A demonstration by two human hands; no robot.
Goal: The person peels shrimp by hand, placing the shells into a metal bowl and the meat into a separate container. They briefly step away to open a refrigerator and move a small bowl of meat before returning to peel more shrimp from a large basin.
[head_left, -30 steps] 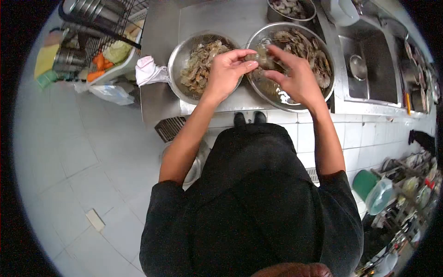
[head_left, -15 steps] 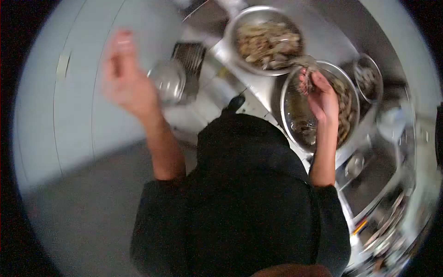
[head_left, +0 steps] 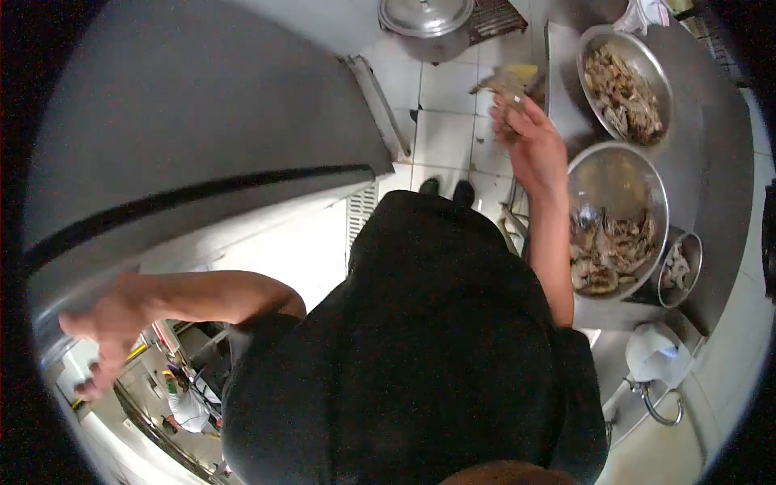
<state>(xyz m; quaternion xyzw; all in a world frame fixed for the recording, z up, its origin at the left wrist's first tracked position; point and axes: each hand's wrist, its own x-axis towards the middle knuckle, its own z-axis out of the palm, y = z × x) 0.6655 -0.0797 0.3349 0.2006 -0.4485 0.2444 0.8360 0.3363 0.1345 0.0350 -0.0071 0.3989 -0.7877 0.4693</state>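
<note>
My right hand [head_left: 537, 153] is closed around a greyish raw shrimp [head_left: 509, 83], held up over the tiled floor to the left of the bowls. Far to the left, my left hand [head_left: 113, 323] reaches out with its fingers spread and nothing in them. It overlaps the edge of a large grey panel [head_left: 202, 105] with a black strip along it. Beside my right forearm stands a steel bowl [head_left: 664, 202] with shrimp and some liquid in it. Another steel bowl [head_left: 588, 93], also full of shrimp, sits behind that one.
A small steel container [head_left: 700, 250] with pale pieces stands on the steel counter [head_left: 687, 170], near a white jug-like vessel [head_left: 647, 356] and a tap [head_left: 667, 419]. A lidded pot [head_left: 428, 16] is at the back. At lower left a person [head_left: 190, 408] appears in the distance.
The view has swung left, toward the grey panel. My right hand has come away from over the bowl, still holding the shrimp. My left arm now stretches out sideways to the left.
</note>
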